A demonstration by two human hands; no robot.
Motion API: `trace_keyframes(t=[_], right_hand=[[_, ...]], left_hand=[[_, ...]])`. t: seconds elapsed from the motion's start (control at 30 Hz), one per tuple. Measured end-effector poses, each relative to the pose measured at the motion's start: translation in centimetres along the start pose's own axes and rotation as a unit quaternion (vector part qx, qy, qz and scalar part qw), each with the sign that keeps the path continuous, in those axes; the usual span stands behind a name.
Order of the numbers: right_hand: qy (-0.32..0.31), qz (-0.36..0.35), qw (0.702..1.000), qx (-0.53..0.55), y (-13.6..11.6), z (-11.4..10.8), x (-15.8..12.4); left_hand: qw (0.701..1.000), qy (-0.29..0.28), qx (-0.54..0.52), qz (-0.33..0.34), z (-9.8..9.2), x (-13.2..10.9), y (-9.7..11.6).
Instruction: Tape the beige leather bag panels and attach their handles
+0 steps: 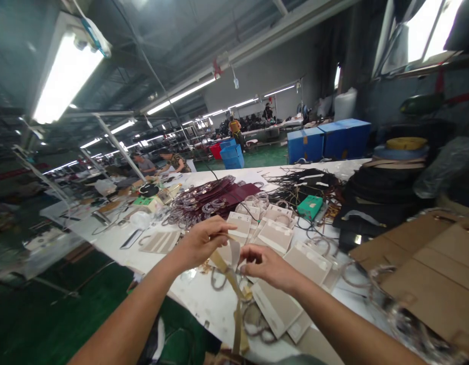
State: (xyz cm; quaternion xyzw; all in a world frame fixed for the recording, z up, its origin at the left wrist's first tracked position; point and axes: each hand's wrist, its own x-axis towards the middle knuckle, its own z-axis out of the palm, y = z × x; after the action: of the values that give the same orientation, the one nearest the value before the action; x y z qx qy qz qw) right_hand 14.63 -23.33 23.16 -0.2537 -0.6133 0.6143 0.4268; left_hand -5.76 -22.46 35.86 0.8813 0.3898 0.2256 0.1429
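Observation:
My left hand [206, 242] is closed, thumb and fingertips pinching the upper end of a yellowish tape-like strip [231, 278] that hangs down toward the table's front edge. Facing it, my right hand [268, 266] has curled fingers at the edge of a pale, whitish strip [233, 252] between the two hands. The exact grip there is partly hidden. Under and beside my right hand lie overlapping flat beige panels [278, 304], some bearing whitish strips and rope-like handles. One more beige panel [160, 242] with pale bands rests left of my left hand.
Maroon pieces with cord handles [204, 200] are heaped behind my hands. A green box [309, 207] sits near tangled black cords [291, 185]. Brown panels [428, 274] and stacked black pieces [382, 203] occupy the right. People work farther back, near blue bins [232, 156].

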Motion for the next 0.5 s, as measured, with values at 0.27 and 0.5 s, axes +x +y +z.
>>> trace_keyframes(t=[0.27, 0.5], right_hand=[[-0.008, -0.040, 0.998, 0.039, 1.0, 2.2, 0.9], [-0.034, -0.025, 0.961, 0.272, 1.0, 2.3, 0.5]], left_hand=[[0.990, 0.073, 0.092, 0.072, 0.1, 0.2, 1.4], [0.983, 0.121, 0.110, 0.078, 0.8, 0.2, 0.3]])
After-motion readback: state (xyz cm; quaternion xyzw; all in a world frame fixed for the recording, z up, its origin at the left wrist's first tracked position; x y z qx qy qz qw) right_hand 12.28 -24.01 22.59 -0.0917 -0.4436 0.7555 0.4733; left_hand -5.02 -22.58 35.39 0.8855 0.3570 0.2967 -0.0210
